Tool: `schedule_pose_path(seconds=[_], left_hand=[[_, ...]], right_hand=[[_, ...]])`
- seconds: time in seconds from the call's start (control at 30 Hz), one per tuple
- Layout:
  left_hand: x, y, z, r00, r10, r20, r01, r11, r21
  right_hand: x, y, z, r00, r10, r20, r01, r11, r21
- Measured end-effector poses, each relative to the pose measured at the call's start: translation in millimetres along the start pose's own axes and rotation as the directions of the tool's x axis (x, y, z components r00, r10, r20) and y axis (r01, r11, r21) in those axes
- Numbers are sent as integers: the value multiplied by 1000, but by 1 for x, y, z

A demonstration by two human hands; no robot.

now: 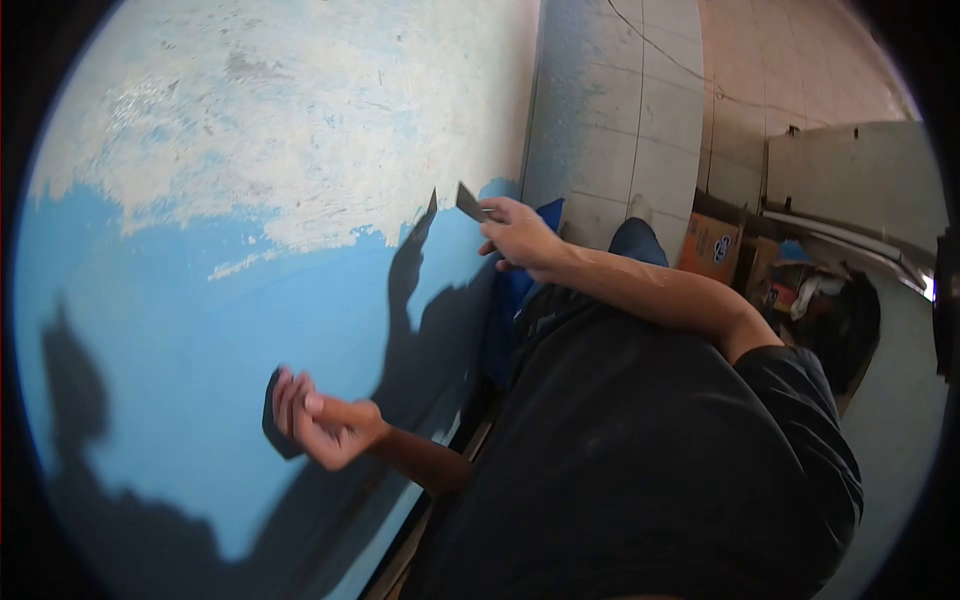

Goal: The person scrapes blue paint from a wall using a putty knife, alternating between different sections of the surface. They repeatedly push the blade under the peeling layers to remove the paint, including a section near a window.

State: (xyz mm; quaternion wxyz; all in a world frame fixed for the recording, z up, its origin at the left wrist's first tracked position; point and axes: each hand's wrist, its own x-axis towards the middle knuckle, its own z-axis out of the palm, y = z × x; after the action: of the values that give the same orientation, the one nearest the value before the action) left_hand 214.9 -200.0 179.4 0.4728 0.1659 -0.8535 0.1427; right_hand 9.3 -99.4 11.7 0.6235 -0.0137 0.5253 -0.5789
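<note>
Grey scraper, diag., tip up-left

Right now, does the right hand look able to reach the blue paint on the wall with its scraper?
Probably yes. The right hand holds the scraper close to the edge of the blue paint, and nothing stands between them. The left hand is apart.

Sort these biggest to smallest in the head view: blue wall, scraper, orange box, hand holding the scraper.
1. blue wall
2. right hand and orange box: they look about alike, and the box is farther away, so no ranking between them
3. scraper
</note>
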Motion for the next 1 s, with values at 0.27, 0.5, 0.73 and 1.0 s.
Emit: schedule_pose_path(seconds=[0.27,0.5,0.73,1.0], left_hand=[[-6,-31,-12,928,369,-39,-350,906,239],[-13,-37,-14,925,374,-67,-359,917,172],[-19,-57,-38,896,441,54,-444,895,54],[-16,-46,-18,912,404,-71,-400,914,68]], right_hand=[[28,59,68,950,-243,-195,209,961,-179],[-6,42,78,939,-293,-182,221,916,-336],[-7,50,78,951,-252,-180,190,934,-303],[-20,31,76,989,-136,-62,119,968,-221]])
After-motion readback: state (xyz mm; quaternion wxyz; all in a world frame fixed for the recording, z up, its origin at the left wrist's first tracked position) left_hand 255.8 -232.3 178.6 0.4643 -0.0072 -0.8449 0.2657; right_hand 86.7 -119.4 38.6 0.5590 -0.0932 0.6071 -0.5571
